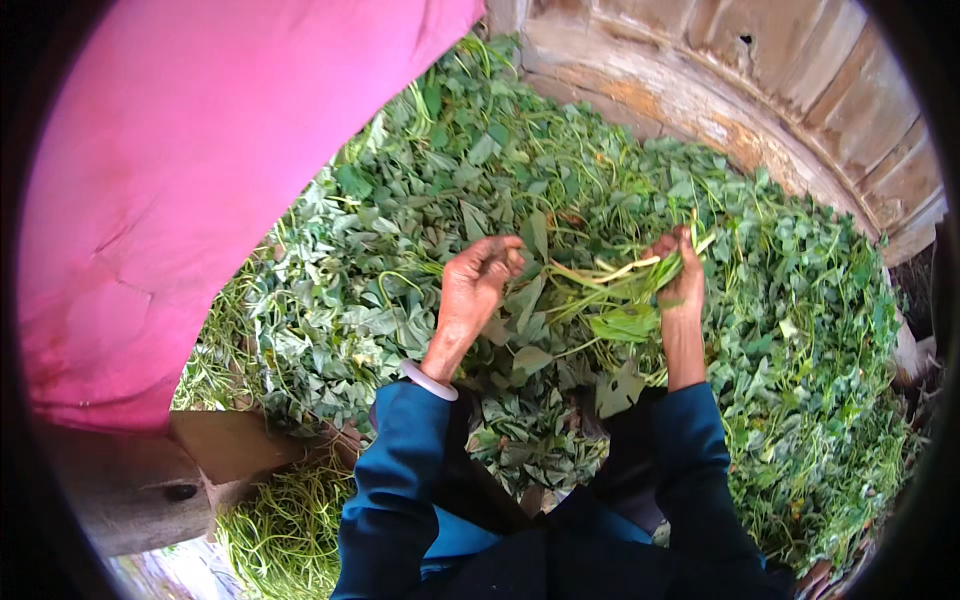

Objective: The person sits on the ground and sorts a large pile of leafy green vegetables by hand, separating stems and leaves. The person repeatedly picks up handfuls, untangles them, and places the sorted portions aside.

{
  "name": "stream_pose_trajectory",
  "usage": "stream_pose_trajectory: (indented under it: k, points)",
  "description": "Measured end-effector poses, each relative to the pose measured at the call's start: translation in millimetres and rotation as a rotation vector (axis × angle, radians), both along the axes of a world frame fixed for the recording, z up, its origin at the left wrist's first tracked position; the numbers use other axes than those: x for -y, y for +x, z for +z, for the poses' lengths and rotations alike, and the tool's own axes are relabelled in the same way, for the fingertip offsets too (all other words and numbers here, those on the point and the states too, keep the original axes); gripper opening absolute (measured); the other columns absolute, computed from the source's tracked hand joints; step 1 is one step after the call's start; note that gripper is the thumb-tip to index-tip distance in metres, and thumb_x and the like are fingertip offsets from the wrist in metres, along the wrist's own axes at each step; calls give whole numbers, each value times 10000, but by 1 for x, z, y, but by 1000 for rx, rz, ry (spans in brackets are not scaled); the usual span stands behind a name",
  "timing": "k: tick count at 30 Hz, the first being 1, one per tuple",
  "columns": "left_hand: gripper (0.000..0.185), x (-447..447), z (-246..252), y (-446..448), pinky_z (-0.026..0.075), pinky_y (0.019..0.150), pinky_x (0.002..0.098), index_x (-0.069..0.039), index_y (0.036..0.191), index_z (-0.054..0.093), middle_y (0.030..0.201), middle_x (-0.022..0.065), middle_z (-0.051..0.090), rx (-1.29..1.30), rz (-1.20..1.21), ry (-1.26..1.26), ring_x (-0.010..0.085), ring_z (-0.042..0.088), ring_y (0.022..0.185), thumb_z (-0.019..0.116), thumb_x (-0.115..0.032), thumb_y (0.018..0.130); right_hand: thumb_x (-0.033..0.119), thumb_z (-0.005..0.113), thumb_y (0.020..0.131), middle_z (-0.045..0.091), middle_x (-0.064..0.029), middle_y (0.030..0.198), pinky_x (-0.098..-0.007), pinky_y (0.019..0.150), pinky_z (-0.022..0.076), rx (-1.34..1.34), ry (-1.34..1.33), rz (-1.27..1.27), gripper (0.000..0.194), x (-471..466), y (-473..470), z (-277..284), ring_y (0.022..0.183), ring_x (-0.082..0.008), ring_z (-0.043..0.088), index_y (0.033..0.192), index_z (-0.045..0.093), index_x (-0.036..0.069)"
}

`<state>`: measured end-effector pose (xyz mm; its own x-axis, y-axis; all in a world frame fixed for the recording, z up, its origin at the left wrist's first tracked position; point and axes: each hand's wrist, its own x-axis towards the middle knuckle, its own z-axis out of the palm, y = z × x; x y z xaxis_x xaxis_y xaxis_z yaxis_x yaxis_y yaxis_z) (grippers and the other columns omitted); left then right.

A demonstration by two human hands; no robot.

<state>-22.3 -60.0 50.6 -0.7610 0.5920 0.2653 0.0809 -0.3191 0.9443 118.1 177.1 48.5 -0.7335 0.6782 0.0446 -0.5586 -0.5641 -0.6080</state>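
Note:
A bunch of green leafy vine stems point(611, 281) lies across my right hand point(681, 274), whose fingers are closed around the stems. Cut or broken stem ends stick out past the thumb, and leaves hang toward my lap. To the left of this bunch is my left hand point(480, 277), its fingers curled in and the thumb against them. Whether a thin stem is pinched there is hidden. Large leaves point(529, 300) are close beside its fingertips. Beneath both hands spreads a thick heap of loose green leaves and vines point(420, 180), reaching down between my knees.
A pink sheet point(187, 165) hangs at the left. A wooden plank wall point(795, 67) curves in the view behind the heap at upper right. At lower left, a wooden beam point(135, 480) lies beside a pile of thin green stems point(292, 525).

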Motion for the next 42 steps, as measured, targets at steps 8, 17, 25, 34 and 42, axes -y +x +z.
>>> stream_pose_trajectory:
  k: [8,17,25,34,42]
  points:
    - [400,-27,-19,15,436,525,217,-25,791,662,615,21,614,316,-161,-225,70,554,547,584,-414,843,148,678,780,377,29,576,-293,523,375,196,16,-387,181,-12,-14,-1,511,-110,362,818,518,73]
    - [285,-63,-47,48,491,759,314,-15,1044,589,923,106,637,821,-571,-333,207,620,864,489,-236,894,58,659,783,433,-15,574,-307,456,429,115,319,-431,189,14,-18,10,446,-117,368,850,485,34]
    - [305,-53,-30,79,444,782,267,12,1119,553,880,72,620,787,-839,-142,164,585,860,507,-195,900,109,620,822,334,25,554,-291,487,367,100,312,-414,169,13,-10,15,466,-97,319,798,454,87]
    - [220,-55,-40,85,418,712,219,-5,963,622,785,18,593,352,-600,-292,77,506,734,441,-23,840,92,654,795,373,-6,545,-311,439,388,105,276,-430,203,5,-7,13,442,-117,345,819,459,43]
    - [185,-49,-64,67,365,577,215,-41,847,619,706,-27,544,85,-382,-562,60,432,631,447,-8,788,176,638,827,360,43,558,-270,443,317,110,-10,-509,185,-7,-7,17,464,-86,310,751,498,82]
